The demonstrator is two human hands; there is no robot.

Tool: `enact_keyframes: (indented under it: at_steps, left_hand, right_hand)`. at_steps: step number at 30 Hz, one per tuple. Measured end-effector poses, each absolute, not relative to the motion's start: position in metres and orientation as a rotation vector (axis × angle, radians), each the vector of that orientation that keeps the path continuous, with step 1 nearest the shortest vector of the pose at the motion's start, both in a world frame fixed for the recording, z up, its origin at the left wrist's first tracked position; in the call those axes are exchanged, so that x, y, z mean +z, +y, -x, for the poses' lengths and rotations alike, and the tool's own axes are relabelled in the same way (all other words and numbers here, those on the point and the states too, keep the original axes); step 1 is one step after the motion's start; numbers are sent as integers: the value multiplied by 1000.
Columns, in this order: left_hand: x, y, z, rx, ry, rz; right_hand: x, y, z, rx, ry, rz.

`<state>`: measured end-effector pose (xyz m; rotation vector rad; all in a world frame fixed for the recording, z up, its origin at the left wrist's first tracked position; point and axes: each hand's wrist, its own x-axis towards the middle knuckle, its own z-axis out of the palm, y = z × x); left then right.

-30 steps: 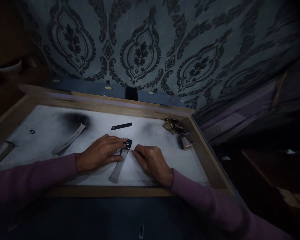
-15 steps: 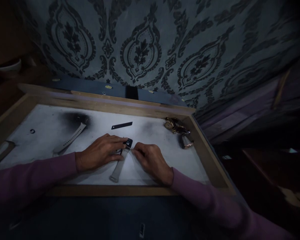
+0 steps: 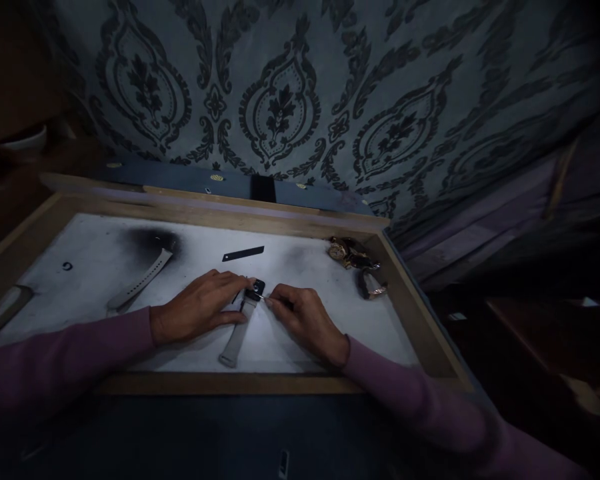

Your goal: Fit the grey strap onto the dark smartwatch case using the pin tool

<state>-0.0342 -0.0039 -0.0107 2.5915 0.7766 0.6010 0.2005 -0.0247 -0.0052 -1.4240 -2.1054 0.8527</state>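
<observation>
A black smartwatch case (image 3: 258, 287), a round sensor showing on its upward face, lies on the white surface with a grey strap (image 3: 236, 341) running from it toward me. My left hand (image 3: 203, 303) steadies the case from the left, index fingertip on its upper edge and thumb beside the strap. From the right, my right hand (image 3: 305, 317) pinches a thin metal pin-like tool (image 3: 263, 298), its tip at the joint of case and strap. A second grey strap piece (image 3: 147, 275), with a row of holes, lies left of my left hand.
A dark blade strip (image 3: 243, 253) lies beyond the watch. Several wristwatches (image 3: 350, 255) are heaped in the back right corner. Wooden walls (image 3: 420, 327) frame the white surface. Farther left are a small dark curled piece (image 3: 67, 266) and a curved band (image 3: 10, 310).
The fingers of my left hand have shifted slightly, baring a dark slim piece beside the case. The right hand's tool tip has moved a little at the strap joint.
</observation>
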Motion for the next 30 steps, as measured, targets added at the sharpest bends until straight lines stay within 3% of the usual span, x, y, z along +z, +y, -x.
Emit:
enact_keyframes:
  at_steps: [16,30]
  left_hand:
    - [-17,0,33,622,785,-2547]
    - [-19,3,22,600,850,-2586]
  right_hand:
    - [3,-12,-205,1665,-1135,1288]
    - [2,-4,-210,1854,-653,1125]
